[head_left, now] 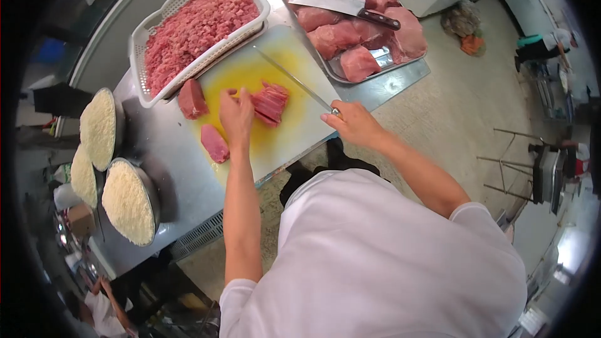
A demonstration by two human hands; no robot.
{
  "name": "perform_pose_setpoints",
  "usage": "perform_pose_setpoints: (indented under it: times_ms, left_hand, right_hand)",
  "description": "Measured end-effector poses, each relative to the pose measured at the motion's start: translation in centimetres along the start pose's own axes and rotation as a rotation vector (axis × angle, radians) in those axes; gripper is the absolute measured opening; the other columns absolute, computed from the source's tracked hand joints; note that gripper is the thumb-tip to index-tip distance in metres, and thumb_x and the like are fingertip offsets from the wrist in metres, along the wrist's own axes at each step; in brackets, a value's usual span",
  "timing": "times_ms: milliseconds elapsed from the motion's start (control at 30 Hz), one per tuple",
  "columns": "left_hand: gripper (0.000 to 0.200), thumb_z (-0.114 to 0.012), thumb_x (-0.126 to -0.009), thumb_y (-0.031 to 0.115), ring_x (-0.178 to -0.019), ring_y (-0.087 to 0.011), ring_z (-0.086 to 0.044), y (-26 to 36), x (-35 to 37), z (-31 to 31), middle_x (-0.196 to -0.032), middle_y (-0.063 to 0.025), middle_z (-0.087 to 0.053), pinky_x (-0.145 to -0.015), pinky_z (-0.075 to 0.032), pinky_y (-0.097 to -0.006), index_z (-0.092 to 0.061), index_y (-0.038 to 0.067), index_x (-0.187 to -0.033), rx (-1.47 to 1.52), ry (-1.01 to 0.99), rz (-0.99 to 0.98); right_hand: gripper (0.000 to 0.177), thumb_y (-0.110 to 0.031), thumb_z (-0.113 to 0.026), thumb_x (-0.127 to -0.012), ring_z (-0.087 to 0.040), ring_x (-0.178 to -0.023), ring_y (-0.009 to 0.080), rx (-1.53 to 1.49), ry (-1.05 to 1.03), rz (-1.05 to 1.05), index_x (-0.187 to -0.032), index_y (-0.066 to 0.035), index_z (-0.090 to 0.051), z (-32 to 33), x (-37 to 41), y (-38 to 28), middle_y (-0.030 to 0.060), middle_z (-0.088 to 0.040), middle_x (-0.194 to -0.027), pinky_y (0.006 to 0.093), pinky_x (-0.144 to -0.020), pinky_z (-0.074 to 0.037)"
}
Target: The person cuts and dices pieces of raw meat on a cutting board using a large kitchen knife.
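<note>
My right hand point(354, 122) is closed around the handle of a long knife point(291, 76), whose thin blade slants up and left over the cutting board point(300, 50). My left hand point(236, 116) is over the board with its fingers bent and a little apart, right beside a pile of sliced meat point(270, 103). Whether its fingertips touch the slices is hard to make out. To its left are a chunk of meat point(192, 99) and a smaller piece of meat point(215, 143). Yellow stains the middle of the white board.
A white basket point(265, 6) of diced meat stands at the back left. At the back right, a metal tray point(338, 75) holds large meat pieces with a cleaver point(332, 1) on top. Three bowls of pale grains, one the front bowl point(128, 203), stand left. Other people are in the background.
</note>
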State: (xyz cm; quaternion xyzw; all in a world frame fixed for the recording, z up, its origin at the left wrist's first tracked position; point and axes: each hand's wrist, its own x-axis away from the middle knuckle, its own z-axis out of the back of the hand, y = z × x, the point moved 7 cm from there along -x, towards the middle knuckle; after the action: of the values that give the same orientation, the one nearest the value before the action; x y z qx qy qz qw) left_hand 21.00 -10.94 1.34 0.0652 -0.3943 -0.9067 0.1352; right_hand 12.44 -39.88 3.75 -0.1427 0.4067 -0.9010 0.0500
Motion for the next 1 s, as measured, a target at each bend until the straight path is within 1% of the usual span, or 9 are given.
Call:
perform_pose_setpoints:
  times_ms: [233,267,300,400,633,767,867,933,1000]
  left_hand:
    - [0.029,-0.069,-0.074,0.021,-0.078,-0.0413,-0.069,-1.9,-3.0,-2.6,-0.084,-0.0225,-0.069,-0.070,-0.053,-0.0516,-0.067,0.002,-0.096,-0.029,0.083,-0.167]
    - [0.029,-0.070,-0.075,0.019,-0.077,-0.0422,-0.068,0.7,-1.7,-1.2,-0.082,-0.0224,-0.068,-0.069,-0.052,-0.0513,-0.065,0.002,-0.098,-0.023,0.276,-0.191]
    - [0.025,-0.067,-0.077,0.016,-0.075,-0.0432,-0.066,2.2,-0.6,-0.6,-0.080,-0.0223,-0.066,-0.069,-0.052,-0.0524,-0.064,0.004,-0.099,0.002,0.275,-0.147]
    - [0.044,-0.067,-0.088,0.025,-0.116,-0.0456,-0.057,3.0,3.5,-1.4,-0.121,-0.0254,-0.063,-0.096,-0.046,-0.0547,-0.058,-0.003,-0.121,-0.116,0.271,-0.107]
    - [0.073,-0.066,-0.095,0.036,-0.139,-0.0496,-0.039,0.6,6.8,-7.3,-0.145,-0.0278,-0.049,-0.116,-0.030,-0.0595,-0.039,-0.006,-0.148,0.024,0.460,0.073]
    - [0.072,-0.065,-0.095,0.036,-0.136,-0.0482,-0.042,-1.6,3.6,-5.0,-0.145,-0.0265,-0.048,-0.113,-0.032,-0.0613,-0.038,-0.004,-0.148,0.096,0.122,-0.147]
    - [0.040,-0.067,-0.091,0.034,-0.105,-0.0435,-0.055,1.4,3.0,-3.0,-0.117,-0.0213,-0.056,-0.090,-0.043,-0.0548,-0.052,0.007,-0.118,-0.210,0.144,-0.395]
    - [0.048,-0.069,-0.088,0.035,-0.105,-0.0414,-0.055,1.7,4.2,-2.8,-0.118,-0.0184,-0.058,-0.089,-0.042,-0.0571,-0.052,0.007,-0.123,-0.251,0.259,0.114]
    - [0.055,-0.071,-0.086,0.037,-0.107,-0.0394,-0.055,2.2,4.7,-2.9,-0.118,-0.0177,-0.058,-0.088,-0.041,-0.0577,-0.051,0.007,-0.127,-0.267,0.379,0.071]
  right_hand:
    - [0.046,-0.039,-0.064,-0.099,-0.068,-0.085,0.0355,-0.181,-0.066,0.017,-0.113,0.005,-0.063,-0.2,0.2,1.5,0.0215,-0.070,-0.093,0.0468,-0.071,-0.050]
    - [0.051,-0.040,-0.064,-0.099,-0.067,-0.071,0.0266,0.035,0.166,0.353,-0.120,0.006,-0.062,-0.5,-0.5,3.6,0.0140,-0.067,-0.081,0.0427,-0.062,-0.051]
    - [0.050,-0.036,-0.064,-0.099,-0.061,-0.055,0.0189,-0.063,-0.058,0.066,-0.122,0.009,-0.060,-0.9,-1.7,5.1,0.0096,-0.060,-0.070,0.0362,-0.049,-0.048]
    - [0.041,-0.030,-0.066,-0.098,-0.054,-0.044,0.0156,-0.337,-0.323,-0.128,-0.113,0.008,-0.060,-1.1,-2.5,2.1,0.0067,-0.057,-0.062,0.0324,-0.041,-0.043]
    - [0.031,-0.020,-0.065,-0.099,-0.062,-0.056,0.0179,-0.286,-0.428,0.115,-0.110,0.006,-0.051,-6.2,-1.2,-2.7,0.0100,-0.061,-0.072,0.0345,-0.048,-0.053]
    - [0.025,-0.022,-0.060,-0.104,-0.067,-0.070,0.0211,-0.709,-0.544,-0.146,-0.110,-0.001,-0.048,-9.5,-0.1,-3.4,0.0105,-0.060,-0.085,0.0346,-0.057,-0.056]
    - [0.027,-0.022,-0.059,-0.105,-0.068,-0.071,0.0228,-0.954,-0.617,-0.200,-0.115,-0.002,-0.045,-12.5,0.6,-4.6,0.0110,-0.061,-0.087,0.0370,-0.064,-0.058]
    - [0.026,-0.023,-0.059,-0.105,-0.068,-0.072,0.0228,-0.964,-0.632,-0.192,-0.115,-0.003,-0.044,-12.5,1.0,-5.0,0.0108,-0.061,-0.087,0.0388,-0.070,-0.058]
    - [0.026,-0.024,-0.059,-0.106,-0.067,-0.070,0.0219,-1.000,-0.592,-0.274,-0.115,-0.004,-0.044,-11.5,1.1,-4.0,0.0099,-0.061,-0.087,0.0368,-0.065,-0.057]
